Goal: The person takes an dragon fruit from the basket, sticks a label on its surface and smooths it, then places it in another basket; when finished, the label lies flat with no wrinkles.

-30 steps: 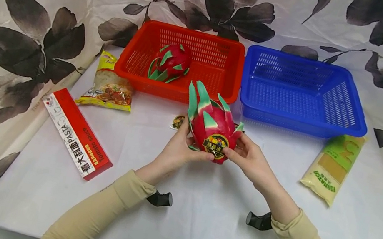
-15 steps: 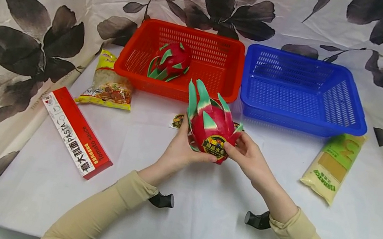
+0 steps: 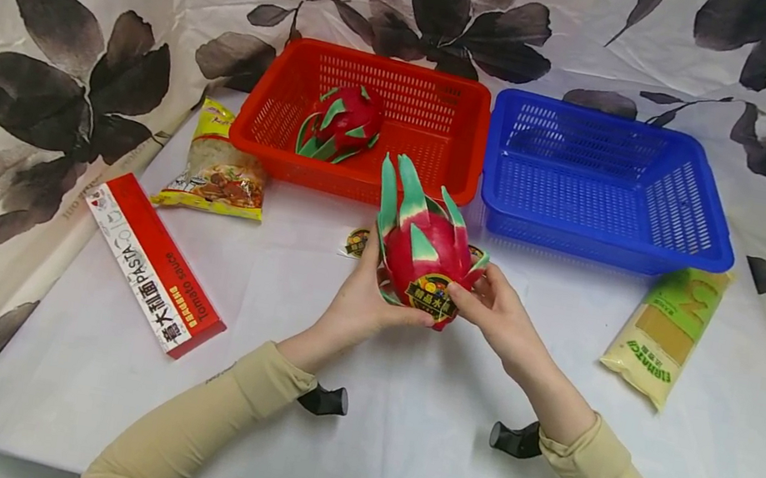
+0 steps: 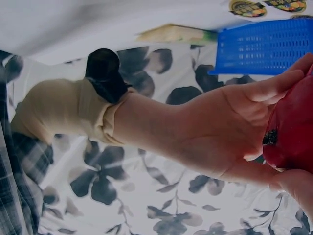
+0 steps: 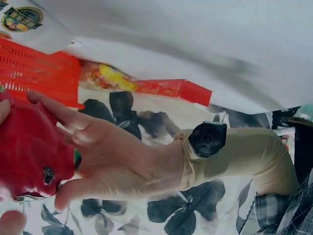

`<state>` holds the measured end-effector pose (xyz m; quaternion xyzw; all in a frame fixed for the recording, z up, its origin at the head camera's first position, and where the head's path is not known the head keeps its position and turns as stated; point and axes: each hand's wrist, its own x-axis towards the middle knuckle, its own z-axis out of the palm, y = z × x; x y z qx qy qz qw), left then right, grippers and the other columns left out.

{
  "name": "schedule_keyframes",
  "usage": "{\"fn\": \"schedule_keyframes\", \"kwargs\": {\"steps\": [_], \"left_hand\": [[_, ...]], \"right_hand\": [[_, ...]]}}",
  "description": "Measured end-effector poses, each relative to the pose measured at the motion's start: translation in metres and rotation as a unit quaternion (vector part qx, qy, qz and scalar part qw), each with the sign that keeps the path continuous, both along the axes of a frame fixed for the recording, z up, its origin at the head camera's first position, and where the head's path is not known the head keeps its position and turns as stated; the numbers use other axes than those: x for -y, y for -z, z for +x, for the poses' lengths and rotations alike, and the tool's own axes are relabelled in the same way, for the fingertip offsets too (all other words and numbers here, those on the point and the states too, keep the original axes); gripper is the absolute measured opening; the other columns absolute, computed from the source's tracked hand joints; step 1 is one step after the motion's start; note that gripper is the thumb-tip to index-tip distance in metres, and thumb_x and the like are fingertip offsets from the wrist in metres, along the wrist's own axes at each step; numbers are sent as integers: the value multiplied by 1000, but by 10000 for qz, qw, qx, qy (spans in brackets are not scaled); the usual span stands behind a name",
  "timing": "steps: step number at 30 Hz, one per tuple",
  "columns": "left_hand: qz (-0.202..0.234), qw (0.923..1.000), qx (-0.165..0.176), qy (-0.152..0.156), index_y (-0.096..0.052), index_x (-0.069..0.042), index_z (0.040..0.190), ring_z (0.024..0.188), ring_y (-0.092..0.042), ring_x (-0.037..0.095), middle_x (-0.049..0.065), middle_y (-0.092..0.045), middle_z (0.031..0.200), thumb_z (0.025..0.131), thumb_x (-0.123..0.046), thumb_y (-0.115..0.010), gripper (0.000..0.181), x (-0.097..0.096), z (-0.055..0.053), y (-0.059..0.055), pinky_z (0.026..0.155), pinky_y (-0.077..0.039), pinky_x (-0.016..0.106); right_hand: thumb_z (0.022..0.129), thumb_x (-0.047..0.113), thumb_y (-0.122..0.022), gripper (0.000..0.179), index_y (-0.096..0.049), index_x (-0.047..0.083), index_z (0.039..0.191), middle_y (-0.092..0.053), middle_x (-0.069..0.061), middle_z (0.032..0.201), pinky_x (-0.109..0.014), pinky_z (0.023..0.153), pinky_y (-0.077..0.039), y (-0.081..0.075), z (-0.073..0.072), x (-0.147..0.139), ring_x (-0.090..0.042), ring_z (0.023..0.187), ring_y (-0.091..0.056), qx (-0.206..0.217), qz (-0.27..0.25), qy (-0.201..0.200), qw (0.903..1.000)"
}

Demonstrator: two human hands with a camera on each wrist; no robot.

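Observation:
In the head view, a red dragon fruit [image 3: 428, 242] with green leafy tips is held above the white table, tips pointing away. My left hand [image 3: 363, 299] grips its left side, with the thumb along the bottom edge of a round black-and-gold sticker [image 3: 430, 293]. On the other side, my right hand [image 3: 501, 318] holds the fruit, and its thumb touches the sticker's right edge. Both wrist views show curved fingers around the fruit's red skin [image 5: 27, 147]; its dark stub end [image 4: 270, 137] faces the left wrist camera. A second dragon fruit [image 3: 350, 119] lies in the red basket [image 3: 427, 158].
Right of the red basket stands a blue basket [image 3: 603, 242]. A yellow-edged food packet [image 3: 223, 170] and a red-and-white pasta box [image 3: 154, 264] lie on the left. A green-and-cream noodle packet [image 3: 667, 333] is on the right. Another sticker [image 3: 355, 242] lies behind the left hand.
The left thumb has shifted slightly right along the sticker's lower edge. The fruit's leafy tips have risen a little in view. Baskets and packets stay where they were.

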<state>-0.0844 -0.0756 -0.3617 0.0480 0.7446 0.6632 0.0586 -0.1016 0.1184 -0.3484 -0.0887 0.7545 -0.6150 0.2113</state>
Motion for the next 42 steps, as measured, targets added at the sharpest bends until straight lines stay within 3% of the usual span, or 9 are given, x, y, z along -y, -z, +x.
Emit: {"fn": "schedule_keyframes", "kwargs": {"steps": [4,9,15,19,26,31,36,42], "left_hand": [[137,9996,-218,136,-4,-36,146,124,-41,23,-4,-34,139,66,-12,-83,115,1,0,-1,92,-49,39],[337,9982,-358,350,-2,-39,146,126,-41,22,-6,-30,142,66,-7,-81,117,-1,0,-2,93,-48,40],[408,9979,-220,450,2,-37,146,128,-41,22,-1,-30,144,69,-4,-79,117,-6,1,-2,98,-44,40],[490,9983,-7,316,3,-32,148,131,-38,18,-2,-30,146,75,-7,-75,109,-10,1,-1,101,-41,36],[669,9977,96,62,-4,-23,149,131,-40,22,1,-34,146,84,-12,-67,91,-15,1,-3,102,-39,37],[720,9973,52,104,-4,-20,149,131,-40,26,5,-34,146,84,-11,-67,91,-15,1,-4,101,-40,40],[710,9973,105,166,-8,-24,148,129,-42,24,1,-37,145,87,-17,-64,83,-16,0,-7,100,-42,40],[590,9975,195,337,-13,-25,148,124,-47,24,-1,-39,144,91,-23,-58,73,-19,-2,-11,100,-42,41]], "right_hand": [[94,34,-49,59,-28,3,139,-46,-21,132,-45,98,-43,0,-1,-1,-32,119,-48,-6,-53,28,10000],[90,29,-56,64,-26,7,143,-45,-21,130,-44,98,-42,2,0,0,-33,119,-46,17,-126,119,9998],[90,27,-56,63,-27,7,142,-45,-19,132,-36,94,-44,3,0,-2,-29,118,-46,97,-226,266,9993],[91,28,-54,61,-28,6,142,-47,-20,130,-30,87,-46,3,0,-4,-25,113,-48,146,-149,406,9990],[91,27,-55,59,-31,6,140,-49,-20,128,-30,86,-46,3,0,-6,-24,112,-49,217,-114,508,9984],[91,29,-54,62,-26,6,142,-47,-21,129,-32,88,-45,2,1,-7,-26,114,-47,265,-47,535,9982],[92,33,-52,67,-19,8,145,-44,-21,132,-37,93,-43,1,1,-11,-26,116,-46,237,-157,490,9984],[91,24,-55,72,-12,15,148,-46,-21,131,-29,88,-46,2,1,-18,-17,109,-50,260,-267,584,9976]]}}
